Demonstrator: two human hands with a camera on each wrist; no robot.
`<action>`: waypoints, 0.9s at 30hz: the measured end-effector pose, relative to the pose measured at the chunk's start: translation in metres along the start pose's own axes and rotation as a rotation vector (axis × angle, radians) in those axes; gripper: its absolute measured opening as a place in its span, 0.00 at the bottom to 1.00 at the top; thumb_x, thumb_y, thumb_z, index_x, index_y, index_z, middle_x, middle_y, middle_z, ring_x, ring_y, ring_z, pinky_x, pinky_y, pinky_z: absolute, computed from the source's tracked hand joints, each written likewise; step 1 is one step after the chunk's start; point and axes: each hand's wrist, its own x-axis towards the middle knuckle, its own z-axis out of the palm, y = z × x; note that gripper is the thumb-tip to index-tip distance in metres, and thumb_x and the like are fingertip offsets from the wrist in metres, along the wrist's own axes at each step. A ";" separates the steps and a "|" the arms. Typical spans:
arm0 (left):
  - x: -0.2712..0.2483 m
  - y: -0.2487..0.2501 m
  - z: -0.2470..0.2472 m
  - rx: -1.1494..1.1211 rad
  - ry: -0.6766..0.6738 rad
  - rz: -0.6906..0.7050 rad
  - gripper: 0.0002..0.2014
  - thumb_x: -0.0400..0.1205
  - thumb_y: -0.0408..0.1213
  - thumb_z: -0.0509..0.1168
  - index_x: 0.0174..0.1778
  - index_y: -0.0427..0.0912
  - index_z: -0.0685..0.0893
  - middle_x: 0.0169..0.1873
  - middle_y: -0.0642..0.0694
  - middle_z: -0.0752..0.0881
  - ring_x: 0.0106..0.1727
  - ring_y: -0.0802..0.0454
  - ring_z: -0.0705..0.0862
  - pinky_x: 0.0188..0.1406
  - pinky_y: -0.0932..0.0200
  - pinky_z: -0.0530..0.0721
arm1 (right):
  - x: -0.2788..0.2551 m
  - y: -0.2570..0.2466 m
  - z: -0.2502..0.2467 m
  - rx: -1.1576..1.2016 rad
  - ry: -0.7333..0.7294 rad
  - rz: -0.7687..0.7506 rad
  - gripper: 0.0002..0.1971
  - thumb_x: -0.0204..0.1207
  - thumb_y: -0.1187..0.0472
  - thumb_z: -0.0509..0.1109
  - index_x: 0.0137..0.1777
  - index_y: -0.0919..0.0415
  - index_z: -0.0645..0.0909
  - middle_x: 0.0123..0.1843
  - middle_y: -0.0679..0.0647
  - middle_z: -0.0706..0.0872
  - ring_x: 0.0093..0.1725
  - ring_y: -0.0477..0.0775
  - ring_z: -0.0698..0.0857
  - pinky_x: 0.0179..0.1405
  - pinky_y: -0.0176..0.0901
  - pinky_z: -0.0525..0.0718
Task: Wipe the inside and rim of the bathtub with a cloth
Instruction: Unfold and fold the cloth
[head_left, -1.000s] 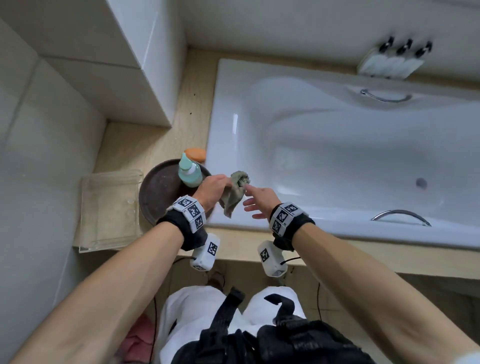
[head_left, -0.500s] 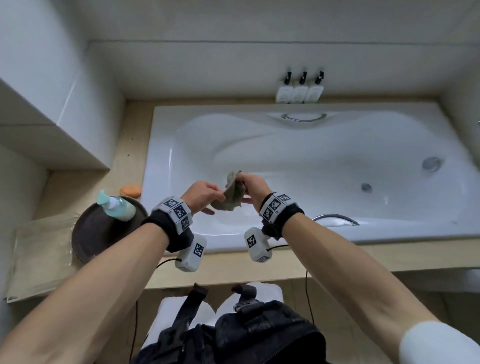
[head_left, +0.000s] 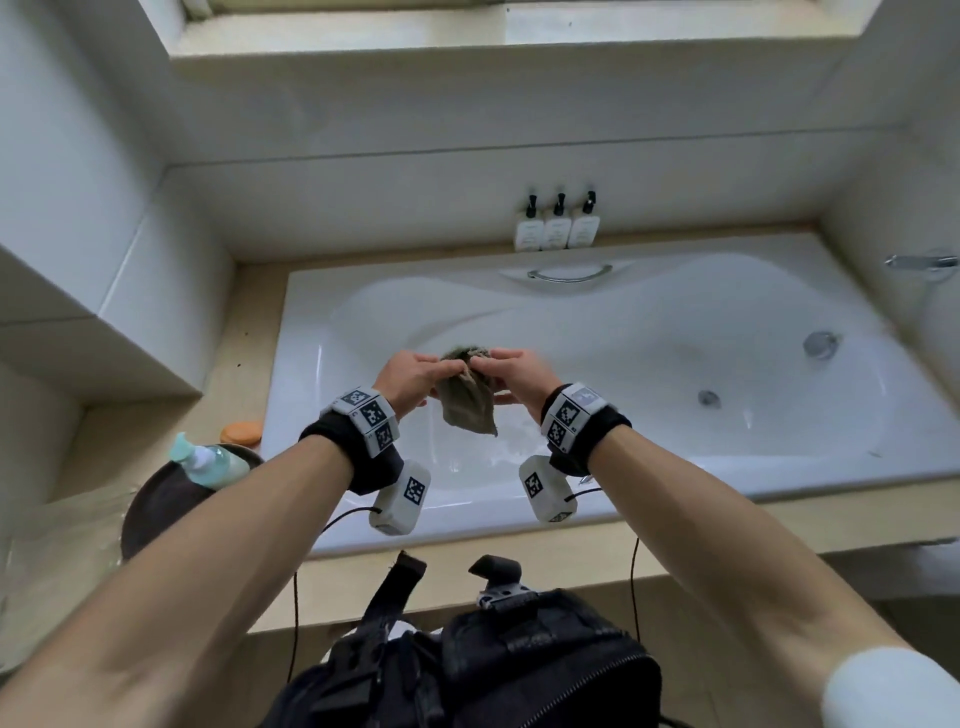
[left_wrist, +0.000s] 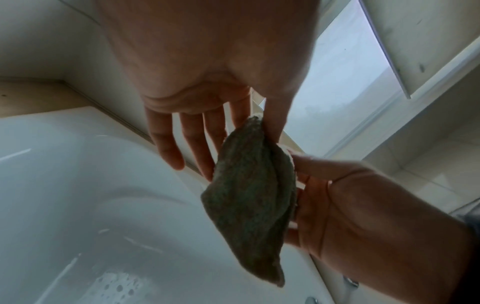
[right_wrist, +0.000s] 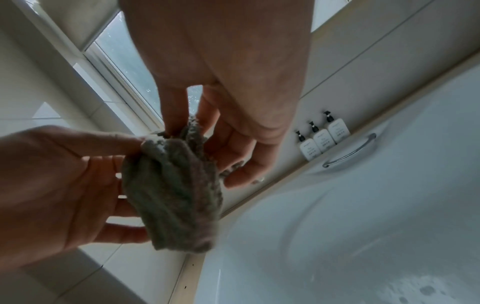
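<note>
The white bathtub (head_left: 597, 499) lies in front of me, its near rim below my wrists. I hold a small grey-green cloth (head_left: 467, 408) in the air over the tub's left half, and it hangs down bunched. My left hand (head_left: 415, 376) pinches its top edge between thumb and forefinger, the other fingers (left_wrist: 166, 148) straight. My right hand (head_left: 511, 376) pinches the same top edge from the other side. In the right wrist view the cloth (right_wrist: 171, 195) sits between the thumb and curled fingers (right_wrist: 241, 170). The cloth (left_wrist: 249, 195) touches no part of the tub.
Three pump bottles (head_left: 558, 228) stand on the far ledge behind a chrome grab handle (head_left: 569, 274). A drain (head_left: 709, 397), an overflow knob (head_left: 821, 344) and a tap (head_left: 914, 261) are at the right. Left of the tub are a teal dispenser (head_left: 208, 462) on a dark tray (head_left: 156, 499) and an orange soap (head_left: 241, 431).
Both hands moved from beside the tray out over the tub. My right hand, open beside the cloth a second ago, now pinches it. The head view lifted toward the far wall.
</note>
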 end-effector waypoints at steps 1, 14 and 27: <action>0.002 0.002 0.000 -0.019 0.023 -0.001 0.16 0.78 0.47 0.72 0.48 0.35 0.91 0.43 0.38 0.92 0.41 0.45 0.87 0.45 0.55 0.77 | 0.000 0.000 -0.004 0.003 0.027 0.000 0.12 0.80 0.58 0.71 0.57 0.65 0.87 0.47 0.58 0.90 0.42 0.52 0.88 0.44 0.43 0.87; 0.020 0.015 0.007 0.064 0.105 -0.036 0.15 0.80 0.44 0.69 0.53 0.36 0.87 0.45 0.40 0.89 0.42 0.47 0.85 0.31 0.61 0.75 | 0.010 -0.012 -0.021 0.349 0.123 -0.012 0.10 0.69 0.57 0.71 0.45 0.63 0.82 0.44 0.61 0.85 0.46 0.61 0.84 0.47 0.53 0.86; 0.041 0.044 -0.008 -0.132 0.119 -0.044 0.06 0.76 0.24 0.66 0.37 0.39 0.84 0.39 0.36 0.86 0.39 0.43 0.84 0.51 0.45 0.85 | 0.020 -0.046 -0.016 0.438 0.035 -0.013 0.15 0.63 0.58 0.68 0.45 0.69 0.78 0.39 0.65 0.81 0.36 0.62 0.81 0.32 0.49 0.78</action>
